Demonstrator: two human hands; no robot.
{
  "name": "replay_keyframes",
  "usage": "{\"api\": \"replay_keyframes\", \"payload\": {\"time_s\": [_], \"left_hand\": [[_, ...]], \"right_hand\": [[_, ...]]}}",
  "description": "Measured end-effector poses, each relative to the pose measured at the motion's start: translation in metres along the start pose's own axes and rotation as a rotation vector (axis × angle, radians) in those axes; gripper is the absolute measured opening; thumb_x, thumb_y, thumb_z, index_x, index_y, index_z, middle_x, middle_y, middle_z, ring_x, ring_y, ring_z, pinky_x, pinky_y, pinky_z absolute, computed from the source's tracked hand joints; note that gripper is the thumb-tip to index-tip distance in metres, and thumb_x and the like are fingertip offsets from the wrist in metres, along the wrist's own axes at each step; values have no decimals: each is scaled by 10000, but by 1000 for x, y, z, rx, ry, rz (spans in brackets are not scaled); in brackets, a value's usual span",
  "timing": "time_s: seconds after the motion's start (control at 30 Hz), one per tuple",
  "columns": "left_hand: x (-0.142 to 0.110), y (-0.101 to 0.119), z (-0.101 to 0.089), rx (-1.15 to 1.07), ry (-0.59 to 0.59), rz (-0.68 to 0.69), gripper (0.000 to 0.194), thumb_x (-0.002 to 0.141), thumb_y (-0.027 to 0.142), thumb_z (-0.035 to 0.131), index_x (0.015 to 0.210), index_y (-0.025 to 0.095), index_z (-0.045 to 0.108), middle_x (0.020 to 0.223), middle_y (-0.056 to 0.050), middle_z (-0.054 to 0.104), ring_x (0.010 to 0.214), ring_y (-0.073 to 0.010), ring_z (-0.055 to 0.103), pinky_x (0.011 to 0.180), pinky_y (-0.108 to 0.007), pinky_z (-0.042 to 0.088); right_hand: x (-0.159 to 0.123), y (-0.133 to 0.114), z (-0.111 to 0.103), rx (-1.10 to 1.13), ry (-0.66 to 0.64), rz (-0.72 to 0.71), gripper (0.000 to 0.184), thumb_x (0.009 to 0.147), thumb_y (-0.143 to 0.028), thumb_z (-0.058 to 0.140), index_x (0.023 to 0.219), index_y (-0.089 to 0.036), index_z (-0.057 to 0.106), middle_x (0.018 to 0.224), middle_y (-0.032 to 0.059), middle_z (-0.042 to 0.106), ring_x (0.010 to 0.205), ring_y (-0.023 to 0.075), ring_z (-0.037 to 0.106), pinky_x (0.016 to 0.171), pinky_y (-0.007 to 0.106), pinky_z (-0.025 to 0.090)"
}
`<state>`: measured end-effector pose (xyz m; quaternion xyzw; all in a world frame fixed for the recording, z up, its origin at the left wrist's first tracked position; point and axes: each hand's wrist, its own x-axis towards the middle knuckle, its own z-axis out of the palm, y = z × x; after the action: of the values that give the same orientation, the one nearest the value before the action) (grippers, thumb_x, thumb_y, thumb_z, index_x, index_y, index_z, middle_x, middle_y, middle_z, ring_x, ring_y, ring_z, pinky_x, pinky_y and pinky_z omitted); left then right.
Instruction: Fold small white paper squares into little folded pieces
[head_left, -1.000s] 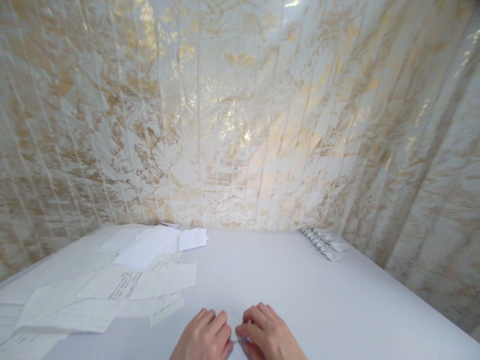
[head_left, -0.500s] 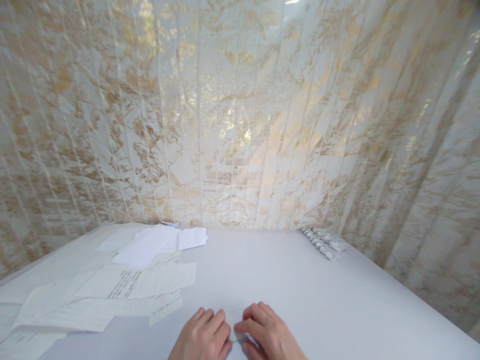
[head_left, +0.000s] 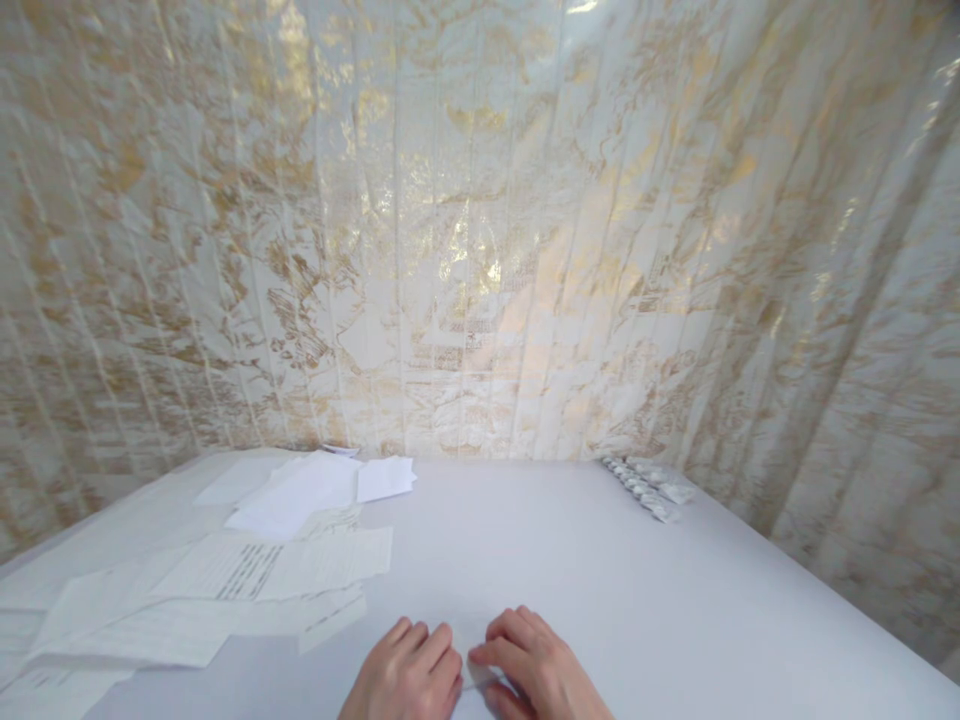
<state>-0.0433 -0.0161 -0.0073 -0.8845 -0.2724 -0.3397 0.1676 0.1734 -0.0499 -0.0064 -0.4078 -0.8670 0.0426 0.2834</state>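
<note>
Low in the head view, my left hand (head_left: 411,672) and my right hand (head_left: 536,660) face each other just above the white table. A small whitish piece of paper (head_left: 474,674) shows between them, pale against the tabletop and partly hidden by the fingers. The fingers of my left hand are curled in, with the thumb side on the paper's left end. On its right end, the thumb and forefinger of my right hand close over the paper, with the other fingers bent above. A faint straight edge or crease runs between the two hands.
Printed paper sheets (head_left: 210,575) overlap across the left of the white table (head_left: 675,610). Blank white sheets (head_left: 296,492) and a small stack of paper slips (head_left: 385,479) lie behind them. Silvery blister packs (head_left: 649,485) rest at the back right. A patterned curtain (head_left: 480,230) hangs behind.
Both hands stay almost in place. The fingers shift slightly on the paper, and the strip seen between the hands has changed a little. The sheets and blister packs have not moved.
</note>
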Motion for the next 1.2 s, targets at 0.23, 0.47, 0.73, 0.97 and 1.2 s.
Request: {"api": "replay_keyframes", "payload": {"time_s": [0.23,0.47,0.73,0.97,1.2], "left_hand": [[2,-1,-1,17,-6,-8,176,723,166,709,773,268,573,770,77,669,639,-176,597,702,-325,443],[-1,2,1,27,9,11,171,754,100,604,758,262,552,767,58,685,633,-189,602,692,-338,444],[3,1,-2,33,-7,32,193,752,80,608,734,260,543,711,68,649,608,-183,597,664,-326,418],[3,2,-2,69,8,67,263,861,18,469,741,240,544,676,32,626,572,-193,582,627,-340,386],[8,6,-6,33,59,126,361,927,30,367,677,235,528,605,43,571,510,-156,527,560,-328,368]], "right_hand": [[0,-1,1,2,2,-6,201,876,-162,646,1066,-223,667,944,58,679,820,207,623,785,301,497],[1,-3,-1,10,13,17,193,872,-161,665,1055,-223,673,937,53,683,821,206,630,776,301,502],[-1,2,4,-7,-4,12,156,893,-202,659,1047,-225,664,943,49,683,824,203,630,792,308,493],[2,-3,-1,-116,46,-44,121,887,-208,646,1005,-234,644,892,22,677,754,183,603,703,290,457],[15,-6,21,-509,119,-173,160,874,-243,661,757,-231,554,686,-2,624,579,184,535,493,328,339]]}}
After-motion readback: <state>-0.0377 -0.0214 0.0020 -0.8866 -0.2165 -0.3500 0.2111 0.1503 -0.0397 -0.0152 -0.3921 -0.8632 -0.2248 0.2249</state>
